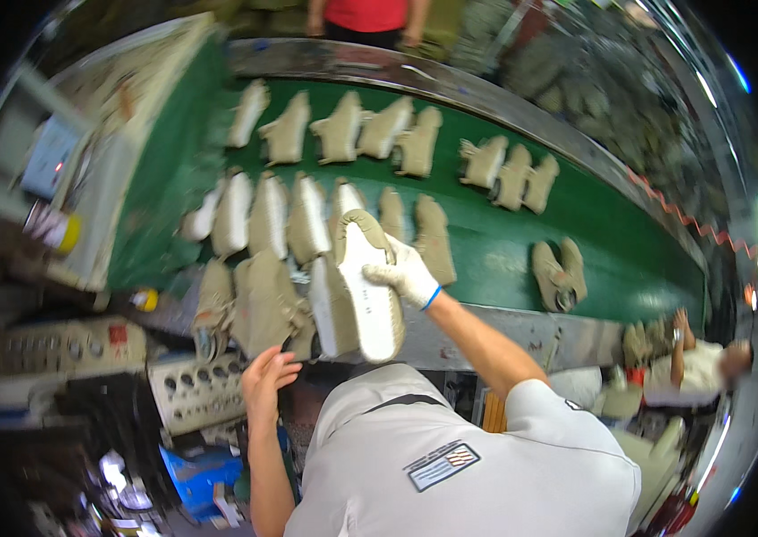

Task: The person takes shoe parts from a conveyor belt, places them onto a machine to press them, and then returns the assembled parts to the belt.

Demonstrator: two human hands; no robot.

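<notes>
My right hand (408, 274), in a white glove with a blue cuff edge, grips a beige shoe upper (372, 309) near its upper end. The upper's white underside faces me, and printing on it is too small to read. Bare and open, my left hand (268, 379) is at the near ledge with its fingers apart. Just beyond those fingers lie several beige shoe uppers (261, 300), bunched together. Another upper (332, 309) with a pale underside rests right beside the held one, which partly covers it.
Rows of beige shoe uppers (340, 127) stand on a green conveyor belt (486, 246), with a pair (560, 273) farther right. Control panels (195, 389) with knobs flank the left side. Across the belt stands a person in red (366, 13); another person (692, 367) sits at the far right.
</notes>
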